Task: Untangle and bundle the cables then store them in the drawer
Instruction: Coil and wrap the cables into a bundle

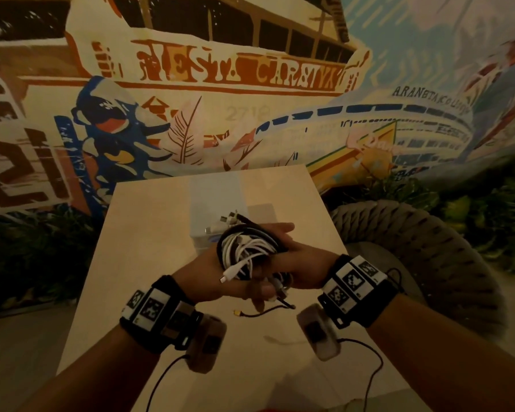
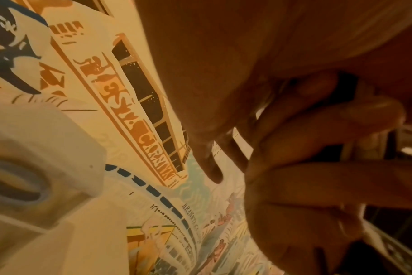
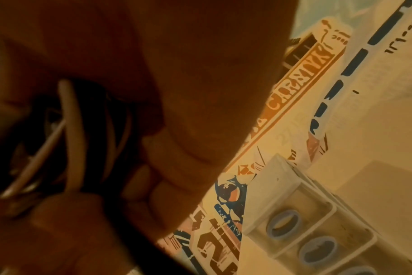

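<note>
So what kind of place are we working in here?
Probably a decorated lounge or café-style room, not a workshop. A painted mural of boats and lettering fills the wall, a woven rope chair sits beside the small pale table, and leafy plants line the wall's base.

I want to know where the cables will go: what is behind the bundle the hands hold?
Behind the cable bundle stands a small white drawer unit on the table. The bundle and both hands hide most of its front, so the head view doesn't show whether its drawers are open.
</note>
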Available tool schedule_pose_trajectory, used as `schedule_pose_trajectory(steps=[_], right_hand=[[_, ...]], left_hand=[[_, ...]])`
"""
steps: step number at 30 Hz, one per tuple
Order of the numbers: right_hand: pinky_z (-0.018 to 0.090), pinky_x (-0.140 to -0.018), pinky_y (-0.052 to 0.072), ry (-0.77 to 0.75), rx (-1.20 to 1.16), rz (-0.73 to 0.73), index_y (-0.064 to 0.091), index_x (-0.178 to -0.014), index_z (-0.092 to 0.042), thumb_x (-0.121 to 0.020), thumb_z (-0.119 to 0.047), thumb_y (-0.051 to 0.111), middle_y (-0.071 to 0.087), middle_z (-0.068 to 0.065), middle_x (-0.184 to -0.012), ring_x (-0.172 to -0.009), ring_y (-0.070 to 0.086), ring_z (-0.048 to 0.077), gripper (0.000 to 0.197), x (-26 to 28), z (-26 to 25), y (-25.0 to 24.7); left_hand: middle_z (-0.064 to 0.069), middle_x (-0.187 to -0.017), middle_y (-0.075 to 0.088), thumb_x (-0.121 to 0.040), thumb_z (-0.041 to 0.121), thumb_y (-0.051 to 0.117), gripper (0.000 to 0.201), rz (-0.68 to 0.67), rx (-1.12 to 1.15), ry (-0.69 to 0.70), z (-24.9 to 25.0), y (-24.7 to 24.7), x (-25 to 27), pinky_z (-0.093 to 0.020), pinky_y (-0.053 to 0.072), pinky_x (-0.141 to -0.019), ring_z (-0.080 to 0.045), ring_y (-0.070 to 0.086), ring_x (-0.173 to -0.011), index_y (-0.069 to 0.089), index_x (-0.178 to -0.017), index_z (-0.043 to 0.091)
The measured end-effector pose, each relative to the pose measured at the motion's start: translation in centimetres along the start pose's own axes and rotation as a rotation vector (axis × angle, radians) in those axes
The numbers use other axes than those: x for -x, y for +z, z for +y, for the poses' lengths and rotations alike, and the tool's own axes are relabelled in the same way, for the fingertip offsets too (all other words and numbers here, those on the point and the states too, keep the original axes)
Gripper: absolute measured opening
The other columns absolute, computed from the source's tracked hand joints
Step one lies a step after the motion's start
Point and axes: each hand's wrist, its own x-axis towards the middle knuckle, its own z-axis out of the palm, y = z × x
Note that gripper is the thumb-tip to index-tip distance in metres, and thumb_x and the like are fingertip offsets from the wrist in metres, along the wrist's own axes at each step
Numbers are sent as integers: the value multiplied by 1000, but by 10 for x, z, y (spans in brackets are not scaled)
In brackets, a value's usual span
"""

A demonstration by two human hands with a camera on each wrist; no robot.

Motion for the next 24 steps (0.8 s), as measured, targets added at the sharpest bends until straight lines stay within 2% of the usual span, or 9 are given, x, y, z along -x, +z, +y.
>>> schedule_pose_trajectory(steps=[2,4,7,9,12,15,17,21,24], right_hand=[[38,-77,60,3,-94,-106,64,-125,-15,-91,-5,55,75,9,-105,-90,73,24,37,3,-3,3],[33,-69,60,10,-162,-140,60,-122,-10,-96,2,39,76,11,-96,-80,75,24,36,6,-7,4],[31,-60,59,0,-175,-135,52,-126,-9,-95,-6,45,76,15,-91,-74,75,26,32,7,-16,7],[32,-58,58,16,-150,-127,56,-124,-11,-95,-11,47,75,16,-88,-72,74,28,30,5,-18,7],[44,-67,48,29,-117,-87,67,-118,-16,-89,-36,69,69,24,-94,-78,65,39,36,0,-12,5],[39,-60,43,41,-120,-80,71,-115,-29,-70,-58,81,65,25,-98,-71,63,33,55,2,-6,1],[27,-52,46,47,-127,-115,67,-117,-36,-64,-70,80,67,17,-100,-66,66,25,64,7,-6,-1],[19,-49,44,119,-86,-109,63,-116,-17,-65,-80,71,69,5,-110,-67,63,15,82,8,-8,-7],[23,-52,44,163,114,-15,66,-110,-13,-81,-80,49,71,8,-106,-61,59,16,75,3,-12,-4]], left_hand=[[17,-139,59,-83,22,77,56,8,40,34,2,5,-1,-25,51,-97,-8,59,-125,58,-136,28],[12,-130,66,-86,10,75,52,66,52,37,2,7,-3,-30,56,-92,-13,64,-117,58,-134,19],[-6,-122,69,-85,14,78,46,149,-8,13,-1,6,-6,-46,58,-89,-30,68,-110,62,-127,3],[-1,-120,70,-82,22,79,42,195,22,41,1,9,-8,-48,59,-82,-28,69,-104,66,-120,10],[13,-110,72,-79,48,77,33,259,38,57,4,15,-8,-49,58,-74,-35,67,-92,71,-110,39],[4,-109,73,-82,46,75,34,270,-73,31,-5,15,-8,-52,58,-75,-34,69,-90,68,-114,38],[-1,-109,71,-86,38,74,30,269,-95,46,-9,13,-8,-48,59,-82,-29,69,-97,66,-114,31],[-1,-114,70,-89,6,71,30,348,1,128,-12,-3,-6,-33,54,-94,-22,66,-112,65,-113,22],[3,-112,71,-88,16,72,26,311,-112,33,-11,-14,-4,-32,55,-92,-19,67,-109,65,-113,21]])
